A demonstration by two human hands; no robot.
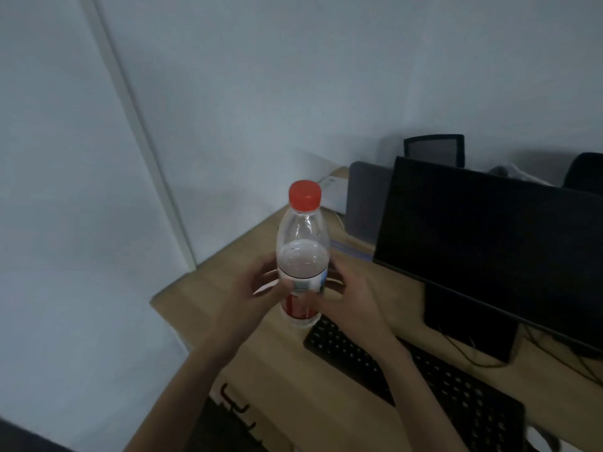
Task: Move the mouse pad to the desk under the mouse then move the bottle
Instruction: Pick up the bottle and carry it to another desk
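A clear plastic bottle (302,252) with a red cap and a red-and-white label is held upright above the left end of the wooden desk (208,288). It is partly filled with water. My left hand (257,288) grips its lower body from the left and my right hand (349,295) wraps it from the right. A dark mat-like edge (225,425) shows at the bottom, near the desk's front; I cannot tell if it is the mouse pad. A pale rounded object, maybe the mouse (538,437), peeks in at the bottom right.
A black keyboard (424,376) lies on the desk under my right forearm. A dark monitor (489,243) on its stand fills the right side, with cables behind it. A grey divider (365,200), papers and chair backs lie beyond. A white wall stands to the left.
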